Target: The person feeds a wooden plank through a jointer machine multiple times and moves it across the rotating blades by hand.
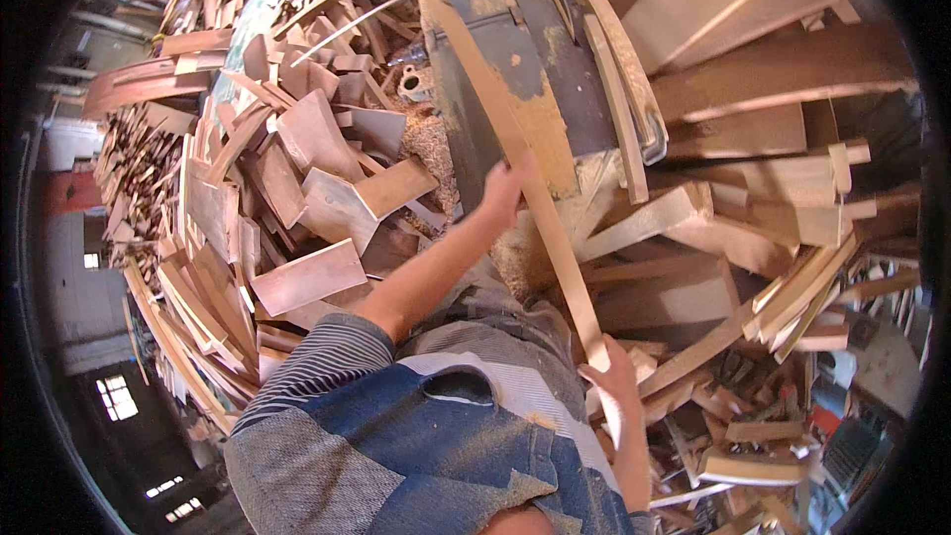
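Observation:
A long, narrow wooden board (pixel 551 228) slants from the top of the view down toward my right side. Its far part lies over a dark grey machine table (pixel 586 89), where yellowish sawdust (pixel 551 131) is spread. Around the middle of the board, on its left edge, my left hand (pixel 503 190) is closed, though its fingers are partly hidden. My right hand (pixel 612 374) grips the near end close to my hip, thumb across the wood. A loose wooden strip (pixel 616 109) rests along the table's right side.
Curved and flat wood offcuts (pixel 319 129) are heaped on the left. More boards (pixel 783 89) are stacked to the right, with scrap pieces (pixel 753 456) at lower right. Wood shavings (pixel 428 144) lie beside the machine. A thin pale stick (pixel 352 28) leans across the left heap.

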Tool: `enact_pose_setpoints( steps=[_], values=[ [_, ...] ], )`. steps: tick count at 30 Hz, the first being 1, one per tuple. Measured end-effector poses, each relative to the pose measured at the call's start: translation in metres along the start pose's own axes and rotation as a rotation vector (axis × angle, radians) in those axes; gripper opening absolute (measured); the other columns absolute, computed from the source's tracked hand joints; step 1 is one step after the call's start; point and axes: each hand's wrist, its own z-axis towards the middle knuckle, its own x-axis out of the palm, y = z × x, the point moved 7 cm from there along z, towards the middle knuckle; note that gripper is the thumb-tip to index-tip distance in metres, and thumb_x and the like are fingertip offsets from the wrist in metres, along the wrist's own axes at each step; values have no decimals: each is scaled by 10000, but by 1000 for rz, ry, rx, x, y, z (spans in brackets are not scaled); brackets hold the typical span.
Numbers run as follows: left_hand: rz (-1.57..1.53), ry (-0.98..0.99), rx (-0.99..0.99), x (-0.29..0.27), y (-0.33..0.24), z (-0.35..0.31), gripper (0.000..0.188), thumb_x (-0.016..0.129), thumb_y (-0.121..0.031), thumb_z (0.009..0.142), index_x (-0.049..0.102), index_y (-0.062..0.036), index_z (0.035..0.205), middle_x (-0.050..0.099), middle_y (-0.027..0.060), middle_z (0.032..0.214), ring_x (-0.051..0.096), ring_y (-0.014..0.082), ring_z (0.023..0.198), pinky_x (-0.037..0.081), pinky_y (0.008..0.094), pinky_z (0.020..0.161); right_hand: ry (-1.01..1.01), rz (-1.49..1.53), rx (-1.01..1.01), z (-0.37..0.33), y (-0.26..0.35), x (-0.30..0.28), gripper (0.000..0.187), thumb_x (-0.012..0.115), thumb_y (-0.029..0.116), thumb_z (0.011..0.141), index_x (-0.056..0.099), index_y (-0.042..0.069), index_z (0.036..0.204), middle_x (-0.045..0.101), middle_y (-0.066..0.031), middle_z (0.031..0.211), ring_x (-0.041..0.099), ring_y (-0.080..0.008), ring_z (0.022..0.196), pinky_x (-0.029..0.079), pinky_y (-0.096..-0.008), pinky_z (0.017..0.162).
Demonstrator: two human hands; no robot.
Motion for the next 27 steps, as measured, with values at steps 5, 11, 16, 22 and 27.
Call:
enact_pose_setpoints(
  steps=[5, 11, 16, 22, 27],
  values=[
    [134, 60, -160, -2, 70, -70, 550, 744, -429, 920, 557, -62, 1284, 658, 37, 1099, 642, 185, 1036, 563, 389, 827, -228, -109, -160, -1, -32, 57, 697, 812, 211, 725, 542, 33, 1342, 637, -235, 1125, 610, -429, 1065, 501, -489, 929],
    [119, 172, -501, -40, 147, -87, 566, 716, -527, 917, 603, -77, 1241, 652, 33, 1128, 632, 200, 1050, 548, 414, 854, -220, -141, -33, -81, -66, 88, 726, 813, 111, 672, 542, 44, 1342, 628, -211, 1036, 606, -416, 964, 507, -484, 868],
    [364, 309, -591, -39, 144, -118, 666, 587, -599, 974, 553, -63, 1367, 621, 71, 1279, 603, 225, 1126, 490, 418, 952, -170, -93, 61, -114, -82, 112, 828, 874, 138, 608, 521, 51, 1353, 629, -202, 1046, 597, -408, 1007, 489, -509, 894],
    [1074, -5, 278, -71, 65, -84, 616, 605, -433, 981, 492, 16, 1387, 519, 185, 1416, 460, 329, 1345, 362, 505, 1104, -162, -43, 126, -119, -85, 140, 755, 885, 157, 660, 532, 51, 1319, 631, -223, 1086, 592, -437, 1027, 480, -528, 893],
    [1656, -217, 702, -31, -11, -31, 647, 604, -344, 959, 415, 108, 1382, 316, 286, 1544, 210, 471, 1489, 174, 576, 1214, -84, -67, 176, -107, -69, 138, 719, 855, 124, 674, 531, 42, 1311, 627, -237, 1103, 597, -440, 1046, 484, -519, 924]
  ],
)
